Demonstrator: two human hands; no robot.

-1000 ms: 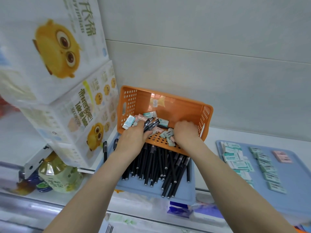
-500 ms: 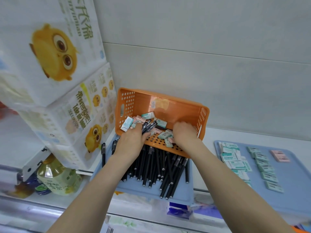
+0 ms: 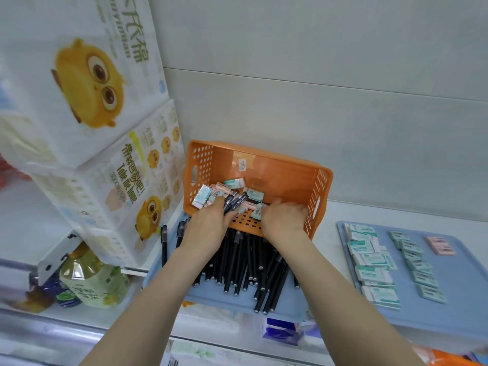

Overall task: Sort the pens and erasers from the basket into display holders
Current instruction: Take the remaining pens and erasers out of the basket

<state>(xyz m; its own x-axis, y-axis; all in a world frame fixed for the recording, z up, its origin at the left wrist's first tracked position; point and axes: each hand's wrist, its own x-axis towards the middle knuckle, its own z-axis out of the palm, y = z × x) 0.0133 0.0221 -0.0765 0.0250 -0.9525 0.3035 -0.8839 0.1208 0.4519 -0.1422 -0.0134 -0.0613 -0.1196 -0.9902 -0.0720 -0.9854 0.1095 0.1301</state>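
An orange perforated basket (image 3: 266, 167) is tipped toward me, its front edge resting over a blue tray (image 3: 211, 297) full of black pens (image 3: 237, 265). Loose erasers (image 3: 233, 183) and a few pens lie inside the basket. My left hand (image 3: 208, 225) reaches in at the left and grips a few black pens (image 3: 236, 201). On the right of the basket floor, my right hand (image 3: 285, 220) has its fingers curled down onto the erasers (image 3: 257, 212); its palm side is hidden. A second blue tray (image 3: 464, 286) to the right holds rows of green-and-white erasers (image 3: 369, 260) and pink erasers (image 3: 439, 245).
Two stacked tissue packs with a yellow owl print (image 3: 111, 165) stand close against the basket's left side. A bottle (image 3: 89, 278) sits below them on the shelf. A white wall (image 3: 317, 101) runs behind. A lower shelf with packaged goods (image 3: 280, 331) lies under the trays.
Both hands stay inside the basket. The right hand has slid slightly toward the basket's right wall, and the left keeps its hold on the pens.
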